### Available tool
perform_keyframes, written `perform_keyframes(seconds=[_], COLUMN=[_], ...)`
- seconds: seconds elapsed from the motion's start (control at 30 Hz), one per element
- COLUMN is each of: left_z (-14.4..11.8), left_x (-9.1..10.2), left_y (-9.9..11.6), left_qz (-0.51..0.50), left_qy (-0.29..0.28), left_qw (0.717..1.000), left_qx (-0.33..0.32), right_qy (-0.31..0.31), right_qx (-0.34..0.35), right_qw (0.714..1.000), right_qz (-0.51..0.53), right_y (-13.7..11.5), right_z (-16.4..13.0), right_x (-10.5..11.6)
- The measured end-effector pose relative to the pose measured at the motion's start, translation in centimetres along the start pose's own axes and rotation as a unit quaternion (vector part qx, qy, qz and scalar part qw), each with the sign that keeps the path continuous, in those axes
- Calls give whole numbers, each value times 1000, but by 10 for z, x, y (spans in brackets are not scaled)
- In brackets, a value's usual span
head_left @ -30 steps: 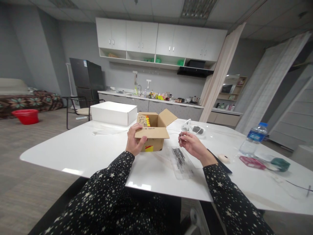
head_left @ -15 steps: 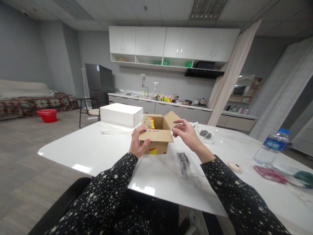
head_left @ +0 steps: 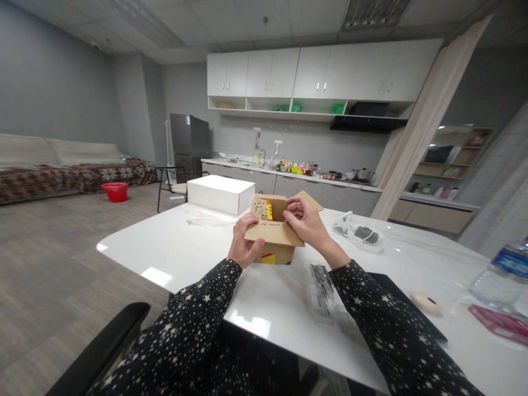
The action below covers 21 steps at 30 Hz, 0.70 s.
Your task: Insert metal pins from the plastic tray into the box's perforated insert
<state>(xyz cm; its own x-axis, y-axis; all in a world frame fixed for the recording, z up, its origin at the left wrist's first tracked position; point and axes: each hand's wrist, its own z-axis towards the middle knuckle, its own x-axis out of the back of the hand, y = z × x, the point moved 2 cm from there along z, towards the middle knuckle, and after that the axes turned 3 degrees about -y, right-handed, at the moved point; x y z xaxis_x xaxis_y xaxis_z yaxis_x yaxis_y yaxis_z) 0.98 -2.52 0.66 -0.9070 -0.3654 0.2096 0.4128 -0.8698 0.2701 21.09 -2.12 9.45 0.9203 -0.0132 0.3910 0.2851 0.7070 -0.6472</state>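
A small open cardboard box (head_left: 275,250) stands on the white table (head_left: 181,247) in front of me. My left hand (head_left: 244,243) grips the box's front flap, with the thumb on top. My right hand (head_left: 303,220) hovers over the box's opening with the fingertips bent together. Whether anything sits between them is too small to tell. A clear plastic bag of dark metal parts (head_left: 322,281) lies on the table just right of the box, under my right forearm.
A closed white box (head_left: 220,193) sits behind the cardboard one. To the right lie a white cabled device (head_left: 363,234), a black pad (head_left: 398,291), a cream oval object (head_left: 424,301), a water bottle (head_left: 501,274) and a red packet (head_left: 497,322). A black chair arm (head_left: 103,346) is at lower left.
My right hand rose from above the plastic bag and moved left to the box's opening, fingers pinched. My left hand stayed on the flap. My view swung to the left.
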Motion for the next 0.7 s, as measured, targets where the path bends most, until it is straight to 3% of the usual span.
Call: perform_keyframes(seconds=[0.5,0.7], left_z=[0,1], left_x=[0,-2], left_y=[-3,-4], left_qz=[18,20], left_qy=[-15,-27], left_qw=[1000,999], left_qx=[-11,-6], right_qy=[-44,-25], right_qx=[40,84], right_qw=[998,995], right_qz=[-18,-37], right_y=[2,3], right_z=[2,0], right_x=[4,5])
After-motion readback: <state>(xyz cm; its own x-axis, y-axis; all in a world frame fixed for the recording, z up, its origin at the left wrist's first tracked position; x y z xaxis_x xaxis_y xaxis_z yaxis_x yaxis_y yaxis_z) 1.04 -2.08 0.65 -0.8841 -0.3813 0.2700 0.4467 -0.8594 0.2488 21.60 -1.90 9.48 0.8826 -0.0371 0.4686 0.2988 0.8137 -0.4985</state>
